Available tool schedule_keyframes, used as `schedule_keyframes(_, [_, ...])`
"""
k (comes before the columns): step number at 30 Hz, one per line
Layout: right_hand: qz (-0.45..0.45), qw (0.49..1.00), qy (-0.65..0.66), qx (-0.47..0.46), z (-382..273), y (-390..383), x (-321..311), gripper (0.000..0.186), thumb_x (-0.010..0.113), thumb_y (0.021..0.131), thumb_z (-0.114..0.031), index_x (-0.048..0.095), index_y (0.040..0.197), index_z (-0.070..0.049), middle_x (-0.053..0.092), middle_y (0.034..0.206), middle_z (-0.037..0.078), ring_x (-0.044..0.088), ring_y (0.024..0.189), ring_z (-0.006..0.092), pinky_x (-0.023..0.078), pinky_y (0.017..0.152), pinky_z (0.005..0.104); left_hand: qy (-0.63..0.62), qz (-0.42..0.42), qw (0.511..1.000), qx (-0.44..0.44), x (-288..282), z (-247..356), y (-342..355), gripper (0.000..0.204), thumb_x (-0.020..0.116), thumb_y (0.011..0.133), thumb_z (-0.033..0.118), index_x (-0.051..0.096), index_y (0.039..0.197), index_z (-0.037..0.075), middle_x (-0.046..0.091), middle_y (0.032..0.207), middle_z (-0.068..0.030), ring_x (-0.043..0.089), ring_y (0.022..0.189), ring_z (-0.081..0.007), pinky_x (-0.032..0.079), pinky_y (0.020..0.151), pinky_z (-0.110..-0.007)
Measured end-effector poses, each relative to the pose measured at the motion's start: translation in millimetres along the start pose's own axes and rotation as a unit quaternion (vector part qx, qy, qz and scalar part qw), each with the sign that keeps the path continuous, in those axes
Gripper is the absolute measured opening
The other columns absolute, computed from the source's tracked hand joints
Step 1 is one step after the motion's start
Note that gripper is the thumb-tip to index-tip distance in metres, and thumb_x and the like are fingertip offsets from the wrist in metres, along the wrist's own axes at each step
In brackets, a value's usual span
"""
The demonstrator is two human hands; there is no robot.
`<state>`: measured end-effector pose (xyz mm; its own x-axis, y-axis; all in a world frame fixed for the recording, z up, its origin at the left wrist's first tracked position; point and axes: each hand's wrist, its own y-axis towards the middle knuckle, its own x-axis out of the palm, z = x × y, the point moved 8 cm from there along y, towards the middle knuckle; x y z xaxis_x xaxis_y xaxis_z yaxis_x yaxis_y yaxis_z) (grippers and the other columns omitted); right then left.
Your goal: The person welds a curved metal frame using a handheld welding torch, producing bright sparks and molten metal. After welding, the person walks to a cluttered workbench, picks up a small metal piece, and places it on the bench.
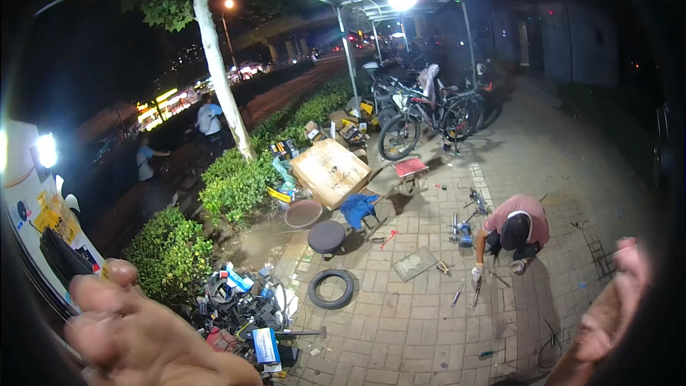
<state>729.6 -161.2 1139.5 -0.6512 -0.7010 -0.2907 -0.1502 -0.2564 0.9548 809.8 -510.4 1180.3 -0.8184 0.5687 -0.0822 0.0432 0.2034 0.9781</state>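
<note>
Left hand [143, 332] lower left, close to camera, blurred, fingers spread wide, holding nothing. Right hand [614, 300] at right edge, blurred, fingers loosely extended, nothing in it. Nearest left hand: heap of parts and tools [246, 311] on paving just right of it, not touching; blue-white box [266, 345] at heap's lower edge. Tyre [331, 289] flat on bricks beyond heap, well apart from both hands. Round stool [326, 236] above tyre. Crouching person [516, 229] in pink shirt between hands, farther off. Bicycles [421, 118] behind.
</note>
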Motion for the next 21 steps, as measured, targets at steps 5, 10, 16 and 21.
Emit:
schedule_keyframes(5, [-0.316, 0.894, 0.029, 0.318, 89, -236, 123, 0.038, 0.072, 0.07, -0.024, 0.064, 0.1, -0.003, 0.056, 0.108, 0.019, 0.052, 0.103, 0.0365, 0.042, 0.089, 0.045, 0.043, -0.132, 0.871, -0.471, 41, -79, -173, 0.034, 0.06, 0.08, 0.01, 0.058, 0.109, -0.007, 0.059, 0.098, -0.0125, 0.057, 0.09, -0.0186, 0.045, 0.082, -0.033])
schedule_keyframes(10, [-0.678, 0.473, 0.052, 0.56, 128, -673, 99, 0.069, 0.064, 0.072, -0.058, 0.06, 0.121, -0.008, 0.041, 0.134, 0.026, 0.036, 0.124, 0.0394, 0.031, 0.103, 0.0464, 0.006, -0.432, 0.675, -0.598, 80, -57, -540, 0.038, 0.062, 0.08, 0.013, 0.058, 0.114, -0.004, 0.062, 0.09, -0.0129, 0.058, 0.078, -0.0194, 0.049, 0.073, -0.032])
schedule_keyframes(16, [-0.642, 0.468, 0.03, 0.607, 133, -774, 73, 0.051, 0.068, 0.072, -0.049, 0.068, 0.104, -0.01, 0.065, 0.101, 0.02, 0.062, 0.093, 0.0356, 0.05, 0.08, 0.0421, 0.015, -0.679, 0.414, -0.606, 58, 73, -637, 0.041, 0.058, 0.087, 0.028, 0.058, 0.12, 0.002, 0.065, 0.106, -0.0187, 0.063, 0.092, -0.0309, 0.049, 0.081, -0.04])
schedule_keyframes(21, [-0.502, 0.552, -0.019, 0.666, 227, -772, 92, 0.043, 0.072, 0.073, -0.034, 0.067, 0.102, -0.003, 0.067, 0.098, 0.019, 0.064, 0.09, 0.0326, 0.051, 0.076, 0.0408, 0.005, -0.649, 0.397, -0.649, 139, 2, -651, 0.041, 0.058, 0.087, 0.028, 0.058, 0.119, 0.003, 0.065, 0.104, -0.018, 0.063, 0.09, -0.0299, 0.049, 0.08, -0.04])
